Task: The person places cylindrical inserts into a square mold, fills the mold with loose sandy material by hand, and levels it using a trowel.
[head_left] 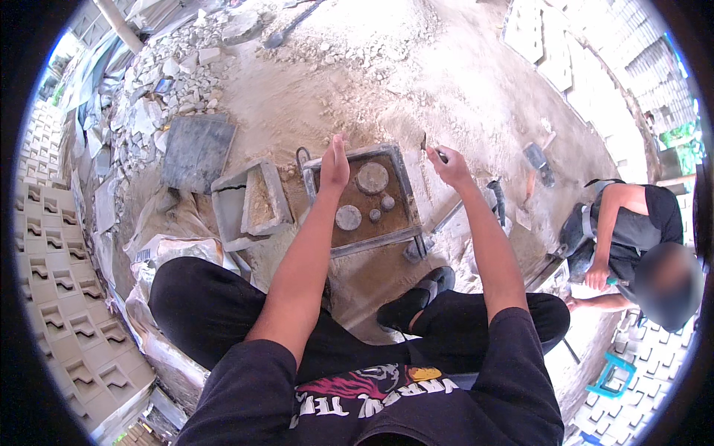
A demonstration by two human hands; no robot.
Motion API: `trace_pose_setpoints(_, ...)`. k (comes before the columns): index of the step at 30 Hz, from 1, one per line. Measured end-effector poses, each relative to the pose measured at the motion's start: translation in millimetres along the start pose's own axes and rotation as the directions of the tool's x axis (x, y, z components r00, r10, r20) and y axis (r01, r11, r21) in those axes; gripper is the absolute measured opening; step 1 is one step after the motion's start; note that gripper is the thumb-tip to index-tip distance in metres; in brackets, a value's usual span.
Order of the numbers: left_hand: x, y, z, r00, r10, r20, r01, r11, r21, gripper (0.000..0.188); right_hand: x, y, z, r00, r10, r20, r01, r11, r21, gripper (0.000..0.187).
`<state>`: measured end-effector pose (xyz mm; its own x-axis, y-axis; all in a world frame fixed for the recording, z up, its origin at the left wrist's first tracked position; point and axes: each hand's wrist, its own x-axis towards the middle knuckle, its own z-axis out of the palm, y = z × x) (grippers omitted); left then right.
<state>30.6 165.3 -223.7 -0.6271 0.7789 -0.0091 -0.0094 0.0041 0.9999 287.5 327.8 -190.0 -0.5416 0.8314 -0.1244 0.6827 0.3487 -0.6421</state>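
My left hand (336,165) is held above the left side of a square grey frame (407,178), seen edge-on with fingers stretched out and nothing in it. Brown sand (393,221) fills the frame. Set in the sand are two larger round grey discs, one toward the back (372,178) and one nearer the left (348,217), plus two smaller round pieces (387,202). Just beyond the frame's right side, my right hand (452,169) is closed around a small hand tool (443,156) with a dark narrow tip; its exact kind is unclear.
Left of the frame stands a rough grey box (279,197), with a dark square board (197,152) behind it. Broken stones (167,97) lie farther left. A dark-headed tool (537,162) rests at right, near a seated co-worker (621,215). A blue stool (613,375) is lower right.
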Motion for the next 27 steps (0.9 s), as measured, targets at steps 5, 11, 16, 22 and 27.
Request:
trace_pose_setpoints(5,3.0,-5.1,-5.3,0.999,0.034,-0.036,-0.044,0.943,-0.331,0.069,8.9,-37.9,13.7,0.968,-0.248,0.033,0.249,0.968,-0.019,0.053)
trace_pose_setpoints(11,-4.2,2.4,-16.0,0.994,-0.088,-0.06,0.058,0.919,-0.39,0.07,31.1,-57.6,21.7,0.92,-0.373,0.118,0.39,0.901,-0.191,0.057)
trace_pose_setpoints(16,-9.0,-9.7,-39.1,0.988,-0.098,-0.116,0.061,0.955,-0.291,0.072,36.0,-85.1,22.8,0.902,-0.365,0.229,0.424,0.849,-0.317,0.062)
trace_pose_setpoints(22,-17.5,-22.2,-55.1,0.969,0.002,-0.248,-0.055,0.977,-0.206,0.062,29.5,-124.8,26.5,0.875,-0.344,0.34,0.447,0.844,-0.296,0.058)
trace_pose_setpoints(27,-39.4,-5.3,-57.7,0.915,-0.028,-0.403,0.028,1.0,-0.007,0.057,14.5,-131.9,33.0,0.868,-0.324,0.377,0.455,0.822,-0.342,0.058)
